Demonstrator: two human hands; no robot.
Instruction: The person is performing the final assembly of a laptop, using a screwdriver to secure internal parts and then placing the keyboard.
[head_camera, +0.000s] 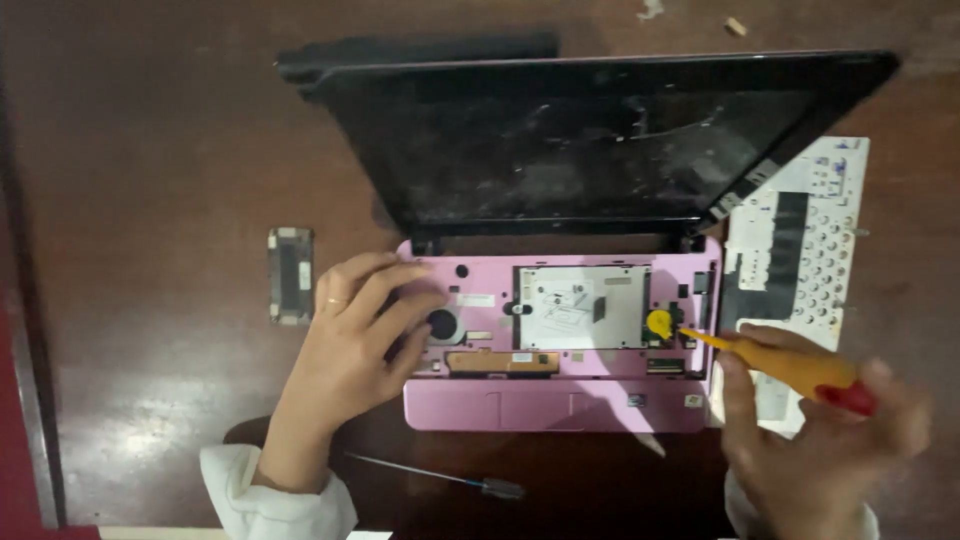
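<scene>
A small white rectangular label (477, 299) sits on the opened pink plastic laptop base (560, 400), left of its silver metal plate (580, 307), which bears black markings. Your left hand (355, 335) lies palm down on the base's left side, fingers loosely curled beside the round black fan (443, 323), holding nothing. Your right hand (820, 440) is closed around the orange-and-red screwdriver (790, 365), its tip by the yellow round part (659, 322). Everything rests on the dark brown wooden bench (150, 300)
</scene>
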